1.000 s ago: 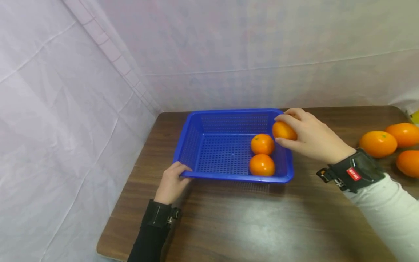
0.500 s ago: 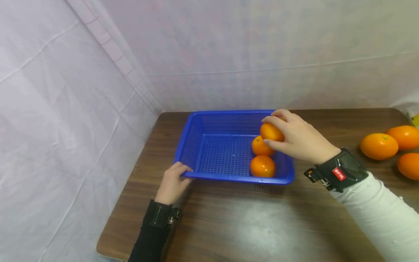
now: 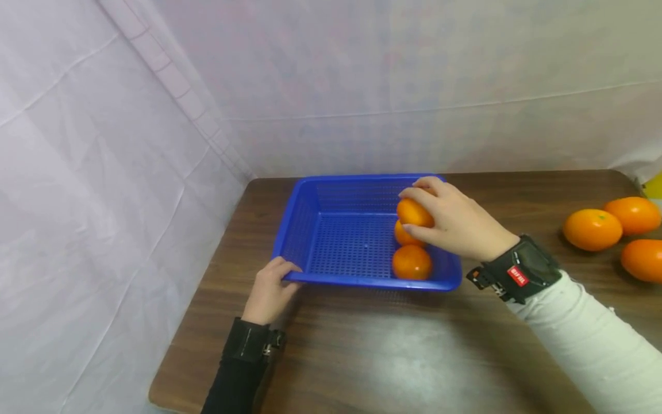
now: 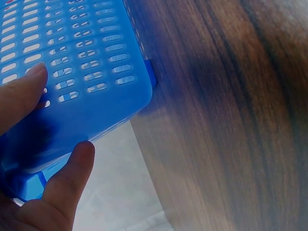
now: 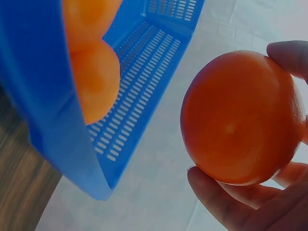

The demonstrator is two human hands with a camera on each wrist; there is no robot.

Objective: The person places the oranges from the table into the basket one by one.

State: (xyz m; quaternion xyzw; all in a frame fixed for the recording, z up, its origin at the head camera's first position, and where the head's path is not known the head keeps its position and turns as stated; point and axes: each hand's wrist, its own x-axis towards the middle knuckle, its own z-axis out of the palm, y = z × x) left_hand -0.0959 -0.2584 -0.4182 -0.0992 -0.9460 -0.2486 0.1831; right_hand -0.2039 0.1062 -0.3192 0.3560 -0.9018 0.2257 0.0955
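A blue perforated plastic basket (image 3: 341, 244) stands on the wooden table. My left hand (image 3: 269, 290) grips its near left corner; the left wrist view shows the thumb and a finger (image 4: 79, 168) against the basket wall. Over the basket's right part, my right hand (image 3: 457, 221) holds an orange (image 3: 414, 213) between thumb and fingers. In the right wrist view this orange (image 5: 236, 120) appears apart from the basket. Two more oranges lie inside along the right side: the nearer orange (image 3: 412, 263) shows plainly, while the farther orange (image 3: 405, 234) is partly hidden by the held one.
To the right on the table (image 3: 393, 351) sit three oranges: a front-left orange (image 3: 592, 229), a back orange (image 3: 633, 215) and one by the frame edge (image 3: 643, 260). White cloth (image 3: 362, 86) hangs behind and at the left. Something yellow (image 3: 654, 187) shows far right.
My right hand has carried its orange leftward, from the basket's right rim to over the farther orange inside. The left hand keeps its grip on the corner.
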